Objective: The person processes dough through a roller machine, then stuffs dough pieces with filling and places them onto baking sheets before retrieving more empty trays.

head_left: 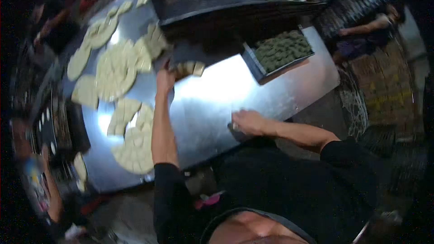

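My left hand (166, 80) reaches over the metal table beside a short row of pale dough pieces (193, 68). Its fingers are blurred, and I cannot tell whether they grip the dough. Just beyond them lies a darker clump of cut dough (156, 41). My right hand (248, 122) is closed near the table's front edge, with what it holds hidden under the fingers. Left of my left arm, flat sheets of pale dough (115, 70), scored into pieces, cover the table. A smaller round of cut dough (135, 151) is closest to me.
A metal tray (260, 73) full of dark green lumps stands at the table's right. Behind it rises a stack of dark baking trays (235, 7) bearing white ovals. One person (370, 29) is at the far right; another person's arm (53, 190) shows at lower left.
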`<control>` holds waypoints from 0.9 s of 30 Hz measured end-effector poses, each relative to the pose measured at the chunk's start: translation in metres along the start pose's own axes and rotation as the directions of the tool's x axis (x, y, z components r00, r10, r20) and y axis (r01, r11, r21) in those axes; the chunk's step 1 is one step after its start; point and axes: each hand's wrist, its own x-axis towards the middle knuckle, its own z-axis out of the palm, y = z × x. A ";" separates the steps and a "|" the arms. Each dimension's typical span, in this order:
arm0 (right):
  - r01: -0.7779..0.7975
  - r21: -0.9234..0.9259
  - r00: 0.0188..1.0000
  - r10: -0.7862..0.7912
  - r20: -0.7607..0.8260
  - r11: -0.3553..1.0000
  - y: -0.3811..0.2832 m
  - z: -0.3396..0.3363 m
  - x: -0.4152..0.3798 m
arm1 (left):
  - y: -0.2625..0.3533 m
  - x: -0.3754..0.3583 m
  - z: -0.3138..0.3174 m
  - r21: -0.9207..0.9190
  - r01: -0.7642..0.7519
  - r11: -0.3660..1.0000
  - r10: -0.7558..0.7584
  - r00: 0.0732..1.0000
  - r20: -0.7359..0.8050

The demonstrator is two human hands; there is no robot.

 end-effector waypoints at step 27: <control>-0.333 -0.017 0.832 0.285 -0.476 0.943 0.342 -0.352 0.105 | 0.062 -0.119 0.017 0.082 0.370 0.926 -0.359 0.926 -0.116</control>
